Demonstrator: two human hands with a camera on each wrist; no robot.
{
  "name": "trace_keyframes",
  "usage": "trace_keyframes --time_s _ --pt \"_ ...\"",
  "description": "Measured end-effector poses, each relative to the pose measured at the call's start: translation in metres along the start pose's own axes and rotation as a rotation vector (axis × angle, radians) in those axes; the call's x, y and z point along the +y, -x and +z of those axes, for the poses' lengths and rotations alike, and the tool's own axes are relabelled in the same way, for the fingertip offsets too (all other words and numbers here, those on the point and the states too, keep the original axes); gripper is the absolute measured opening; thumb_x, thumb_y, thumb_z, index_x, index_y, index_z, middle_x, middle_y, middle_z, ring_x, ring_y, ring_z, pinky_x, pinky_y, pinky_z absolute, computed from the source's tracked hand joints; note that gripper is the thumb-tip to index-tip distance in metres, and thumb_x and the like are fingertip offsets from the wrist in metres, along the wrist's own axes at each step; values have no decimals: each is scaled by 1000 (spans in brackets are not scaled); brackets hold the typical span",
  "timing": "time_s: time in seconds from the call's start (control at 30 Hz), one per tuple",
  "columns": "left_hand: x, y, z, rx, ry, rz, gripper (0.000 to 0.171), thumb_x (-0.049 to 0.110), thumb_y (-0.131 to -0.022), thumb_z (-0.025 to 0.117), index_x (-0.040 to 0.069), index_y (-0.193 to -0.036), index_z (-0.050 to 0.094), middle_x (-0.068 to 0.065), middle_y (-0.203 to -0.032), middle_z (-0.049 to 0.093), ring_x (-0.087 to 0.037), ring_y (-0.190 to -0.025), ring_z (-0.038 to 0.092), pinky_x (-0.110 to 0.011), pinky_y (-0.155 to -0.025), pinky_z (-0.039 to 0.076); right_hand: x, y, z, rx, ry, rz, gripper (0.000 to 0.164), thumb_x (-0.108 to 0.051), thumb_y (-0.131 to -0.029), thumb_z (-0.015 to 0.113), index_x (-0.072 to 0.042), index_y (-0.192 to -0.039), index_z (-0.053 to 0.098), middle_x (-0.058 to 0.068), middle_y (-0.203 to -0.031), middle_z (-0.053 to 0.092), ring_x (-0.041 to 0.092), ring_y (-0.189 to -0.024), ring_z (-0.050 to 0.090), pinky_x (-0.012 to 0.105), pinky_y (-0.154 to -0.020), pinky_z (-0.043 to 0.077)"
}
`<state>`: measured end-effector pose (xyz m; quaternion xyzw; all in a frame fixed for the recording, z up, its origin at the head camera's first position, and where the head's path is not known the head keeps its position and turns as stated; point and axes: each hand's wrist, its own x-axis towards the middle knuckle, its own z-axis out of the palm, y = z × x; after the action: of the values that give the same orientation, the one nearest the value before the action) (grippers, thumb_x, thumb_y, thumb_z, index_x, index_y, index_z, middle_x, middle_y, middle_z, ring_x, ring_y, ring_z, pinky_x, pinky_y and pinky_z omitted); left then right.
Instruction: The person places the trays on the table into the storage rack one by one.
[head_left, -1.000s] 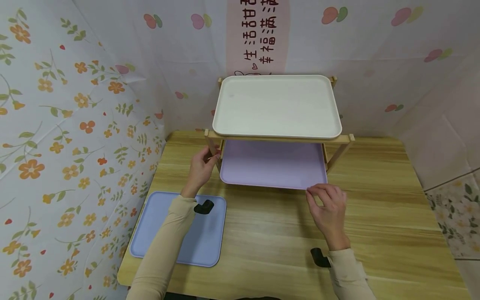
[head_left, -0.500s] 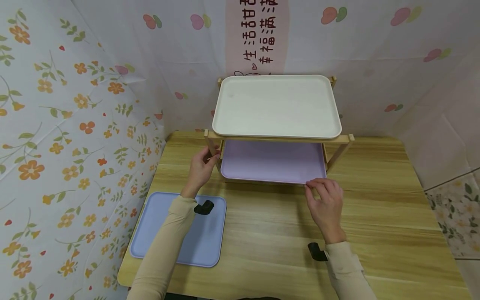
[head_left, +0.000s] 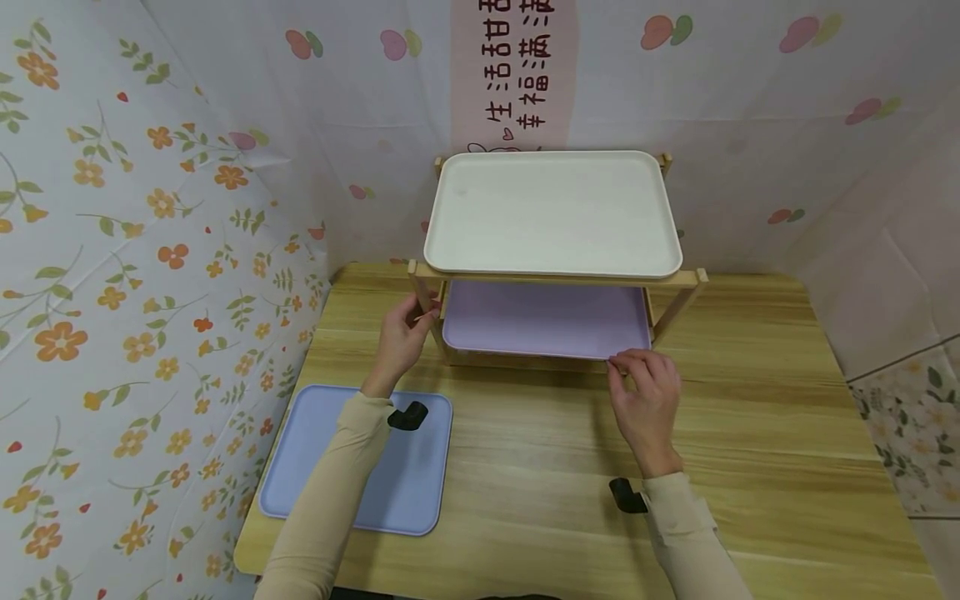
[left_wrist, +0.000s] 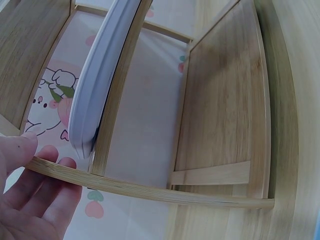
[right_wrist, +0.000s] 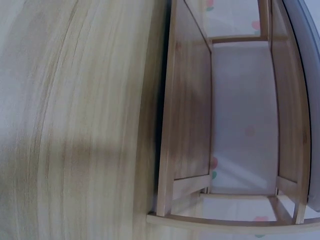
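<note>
Beginning at the left, we find the blue tray (head_left: 408,479) flat on the table (head_left: 525,467), beside its left edge and toward the near left corner, with the left sleeve (head_left: 324,496) crossing above it. Next is the left hand (head_left: 400,333), closed about the front left post (left_wrist: 130,189), thumb to one side and bent fingers to the other. The post belongs to the rack (head_left: 677,308), standing toward the middle of the table's far edge and bearing the white tray (head_left: 555,212) on top. Beneath that, the lilac tray (head_left: 547,321) is at the middle shelf (right_wrist: 290,110), its front rim near the shelf's front edge; we cannot confirm full seating. Last, the right hand (head_left: 647,396) is at that rim, near the front right corner, thumb and fingertips brought together in an apparent light pinch; the right wrist view does not show the hand. We judge the step in hand to be seating the lilac tray, with the left hand bracing the rack. In our view the next move calls for a short, level push, then release; pressure from one corner alone could skew the tray.
</note>
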<state>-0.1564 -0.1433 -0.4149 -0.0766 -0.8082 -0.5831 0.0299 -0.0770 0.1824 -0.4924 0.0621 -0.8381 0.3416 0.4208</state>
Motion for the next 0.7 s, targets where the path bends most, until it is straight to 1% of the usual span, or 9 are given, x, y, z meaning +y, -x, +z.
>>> trace_keyframes --time_s 0.2,0.37,0.57,0.7 --pt "0 0 0 3 -3 -11 29 -3 -94 56 -12 -121 56 -32 -114 63 -40 -113 61 -49 -97 51 0 -4 4 10 1 3 5 5 -75 75 4 -77 71 17 -84 67 38 -81 55 45 -72 39" --pt "-1 0 0 -5 16 -23 30 -3 -94 57 -12 -122 56 -32 -115 62 -40 -114 60 -48 -99 50 1 -7 8 7 4 14 3 6 -76 73 4 -77 71 17 -85 67 38 -81 55 43 -70 40" --pt "-1 1 0 -7 25 -20 31 -3 -94 56 -12 -123 56 -32 -115 62 -41 -115 60 -48 -99 50 2 -10 12 14 -12 27 10 12 -77 68 4 -79 73 17 -87 68 39 -83 55 43 -72 40" --pt "-1 1 0 -3 33 -10 30 -4 -93 57 -13 -122 56 -33 -115 62 -41 -114 61 -49 -98 50 2 -12 13 3 6 29 12 13 -78 66 3 -79 74 18 -88 67 39 -79 53 41 -68 37"
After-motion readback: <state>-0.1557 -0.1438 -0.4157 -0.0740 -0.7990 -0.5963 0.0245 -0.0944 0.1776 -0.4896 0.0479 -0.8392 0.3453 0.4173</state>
